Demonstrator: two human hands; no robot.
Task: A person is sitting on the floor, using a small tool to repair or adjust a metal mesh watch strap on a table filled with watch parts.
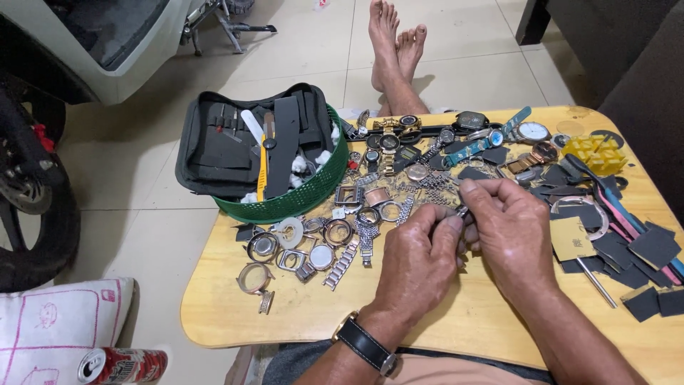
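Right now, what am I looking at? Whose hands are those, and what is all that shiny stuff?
There is one picture, taken by a camera worn on a person's head, looking down. So the two hands belong to that person. The left hand has a watch on its wrist. The right hand meets it, and together they pinch a small metal part, too tiny to name. They work above a wooden table. On it lie many watches, empty watch cases, metal bands and dark squares. A green basket holds a black tool pouch. A yellow block sits far right. Bare feet rest on the floor beyond.
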